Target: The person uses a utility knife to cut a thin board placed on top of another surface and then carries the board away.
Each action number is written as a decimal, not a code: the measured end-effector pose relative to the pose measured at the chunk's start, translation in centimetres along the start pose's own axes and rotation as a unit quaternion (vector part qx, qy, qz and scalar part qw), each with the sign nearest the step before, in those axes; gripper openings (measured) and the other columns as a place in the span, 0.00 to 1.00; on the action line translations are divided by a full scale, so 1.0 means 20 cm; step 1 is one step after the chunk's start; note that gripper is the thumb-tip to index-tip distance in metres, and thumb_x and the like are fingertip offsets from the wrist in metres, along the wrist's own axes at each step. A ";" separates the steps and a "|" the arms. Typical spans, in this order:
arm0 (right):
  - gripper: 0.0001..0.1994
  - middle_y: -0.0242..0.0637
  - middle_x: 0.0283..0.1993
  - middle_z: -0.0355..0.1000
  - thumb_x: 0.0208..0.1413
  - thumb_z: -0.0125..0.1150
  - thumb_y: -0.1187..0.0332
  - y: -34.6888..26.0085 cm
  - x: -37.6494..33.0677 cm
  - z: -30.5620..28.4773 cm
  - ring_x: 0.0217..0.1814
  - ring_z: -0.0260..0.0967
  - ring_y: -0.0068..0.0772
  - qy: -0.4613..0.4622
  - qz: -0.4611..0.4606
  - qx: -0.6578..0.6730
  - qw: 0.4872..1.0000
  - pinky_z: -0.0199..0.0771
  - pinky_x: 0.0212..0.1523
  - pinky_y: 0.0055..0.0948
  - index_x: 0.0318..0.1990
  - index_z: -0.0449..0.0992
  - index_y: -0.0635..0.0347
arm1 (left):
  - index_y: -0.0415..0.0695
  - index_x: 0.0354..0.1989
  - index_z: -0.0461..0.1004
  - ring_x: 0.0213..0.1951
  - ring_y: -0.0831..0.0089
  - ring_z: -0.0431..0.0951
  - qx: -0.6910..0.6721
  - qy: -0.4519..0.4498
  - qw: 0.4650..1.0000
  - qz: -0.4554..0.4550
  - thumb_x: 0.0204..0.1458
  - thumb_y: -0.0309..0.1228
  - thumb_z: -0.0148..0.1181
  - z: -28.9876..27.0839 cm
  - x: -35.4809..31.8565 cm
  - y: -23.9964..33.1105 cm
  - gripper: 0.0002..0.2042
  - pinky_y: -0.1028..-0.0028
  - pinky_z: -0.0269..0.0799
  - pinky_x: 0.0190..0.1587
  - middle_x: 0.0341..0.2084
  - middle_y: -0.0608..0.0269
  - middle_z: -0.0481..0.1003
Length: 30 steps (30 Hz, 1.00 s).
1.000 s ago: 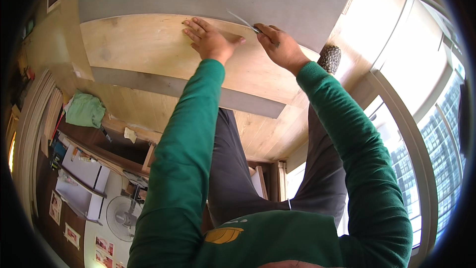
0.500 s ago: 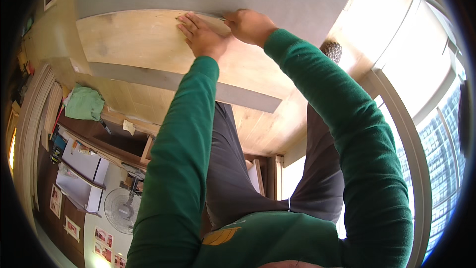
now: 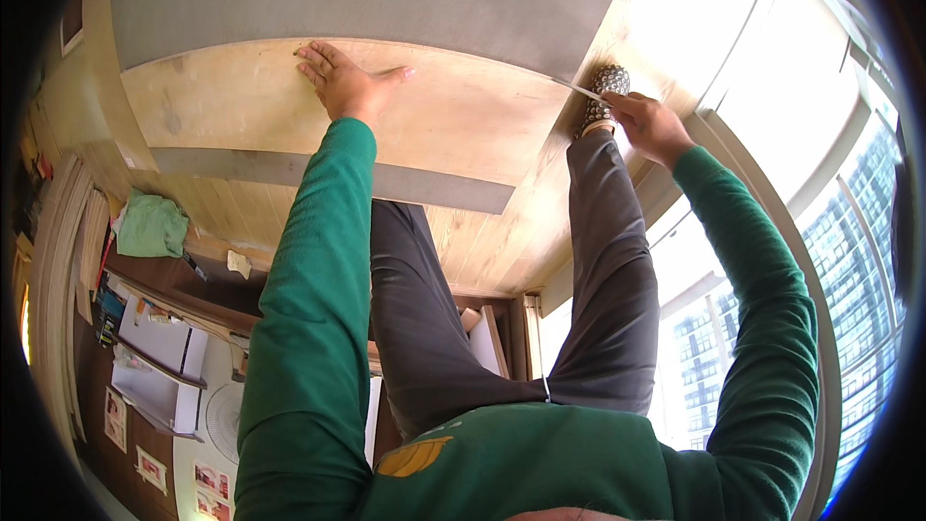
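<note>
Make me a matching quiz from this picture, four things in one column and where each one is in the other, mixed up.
Things:
1. left hand
2. right hand
3. green cloth
4. patterned shoe

Places:
A. crumpled at the far left
B. flat on the pale wooden board
C. beside the board's right end
D. holding a thin blade

Pairs: 1-B, 2-D, 3-A, 4-C

- The right hand (image 3: pixel 648 123), which was close beside the left hand on the plywood board (image 3: pixel 453 121), now sits well apart from it, at the board's right edge.
- The thin blade (image 3: pixel 581 90) it grips went with it.
- The left hand (image 3: pixel 345 82) lies flatter, fingers spread.
</note>
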State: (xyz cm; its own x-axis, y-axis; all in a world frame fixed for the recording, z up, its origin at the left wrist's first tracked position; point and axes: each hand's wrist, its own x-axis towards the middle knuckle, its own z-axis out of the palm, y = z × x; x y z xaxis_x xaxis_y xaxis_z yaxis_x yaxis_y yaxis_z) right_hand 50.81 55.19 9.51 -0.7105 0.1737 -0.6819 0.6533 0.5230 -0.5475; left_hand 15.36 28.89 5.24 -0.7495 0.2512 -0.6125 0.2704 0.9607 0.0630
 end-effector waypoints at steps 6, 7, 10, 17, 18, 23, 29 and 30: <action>0.15 0.44 0.41 0.77 0.64 0.55 0.65 -0.14 0.01 -0.01 0.43 0.75 0.49 0.024 -0.032 0.048 0.998 0.76 0.44 0.42 0.56 0.76 0.54 | 0.29 0.72 0.28 0.75 0.41 0.24 0.001 0.003 1.000 0.014 0.30 0.59 0.78 0.00 0.00 -0.03 0.74 0.55 0.30 0.76 0.74 0.35 0.27; 0.14 0.45 0.41 0.76 0.64 0.55 0.65 -0.20 0.09 0.04 0.43 0.75 0.50 0.035 -0.048 0.065 0.996 0.76 0.44 0.42 0.54 0.77 0.55 | 0.29 0.72 0.28 0.75 0.41 0.24 0.001 0.003 1.000 0.014 0.30 0.59 0.79 0.01 0.00 -0.03 0.74 0.55 0.30 0.76 0.74 0.36 0.27; 0.13 0.49 0.40 0.75 0.65 0.55 0.66 -0.47 0.39 0.14 0.42 0.74 0.52 0.057 -0.098 0.095 0.989 0.74 0.45 0.42 0.54 0.76 0.58 | 0.30 0.73 0.29 0.75 0.42 0.26 0.008 0.006 1.000 0.010 0.29 0.62 0.78 0.00 0.01 -0.02 0.75 0.58 0.31 0.76 0.74 0.37 0.29; 0.12 0.48 0.41 0.77 0.64 0.53 0.62 -0.88 0.89 0.28 0.44 0.74 0.53 0.082 -0.118 0.055 0.988 0.74 0.44 0.45 0.50 0.78 0.53 | 0.32 0.73 0.30 0.76 0.45 0.28 0.009 0.009 1.000 0.004 0.28 0.59 0.79 0.00 -0.01 0.01 0.75 0.61 0.32 0.76 0.75 0.40 0.30; 0.12 0.48 0.41 0.77 0.64 0.53 0.62 -0.93 0.90 0.26 0.44 0.74 0.54 0.051 -0.099 0.061 0.992 0.74 0.45 0.46 0.50 0.78 0.53 | 0.32 0.74 0.30 0.76 0.46 0.28 0.013 0.011 1.000 0.002 0.28 0.59 0.80 0.00 -0.01 0.01 0.74 0.61 0.32 0.76 0.75 0.41 0.30; 0.13 0.48 0.43 0.78 0.63 0.51 0.61 -0.79 0.82 0.24 0.46 0.74 0.53 0.020 -0.088 0.072 0.993 0.75 0.47 0.47 0.47 0.78 0.52 | 0.32 0.73 0.29 0.76 0.45 0.27 0.013 0.008 1.000 -0.004 0.29 0.59 0.79 -0.01 -0.01 0.01 0.74 0.60 0.32 0.76 0.75 0.40 0.29; 0.12 0.44 0.41 0.77 0.64 0.54 0.65 -0.01 0.13 0.07 0.43 0.76 0.49 0.041 -0.040 0.016 0.998 0.76 0.45 0.42 0.51 0.79 0.50 | 0.31 0.73 0.28 0.75 0.45 0.25 0.002 0.000 1.000 0.000 0.30 0.59 0.79 0.00 0.00 0.01 0.74 0.59 0.31 0.76 0.75 0.39 0.28; 0.12 0.44 0.40 0.77 0.64 0.54 0.66 0.07 0.03 0.04 0.43 0.76 0.48 0.034 -0.019 0.002 0.999 0.76 0.45 0.42 0.50 0.79 0.51 | 0.31 0.73 0.28 0.75 0.45 0.25 0.004 0.000 1.000 0.000 0.30 0.59 0.79 0.00 0.00 0.00 0.74 0.59 0.31 0.76 0.75 0.39 0.28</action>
State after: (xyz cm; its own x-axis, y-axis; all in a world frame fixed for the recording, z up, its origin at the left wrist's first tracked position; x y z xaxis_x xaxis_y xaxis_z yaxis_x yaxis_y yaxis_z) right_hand 51.45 55.29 7.98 -0.7514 0.2103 -0.6254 0.6259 0.5271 -0.5748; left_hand 15.40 28.80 5.19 -0.7494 0.2503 -0.6130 0.2749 0.9599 0.0558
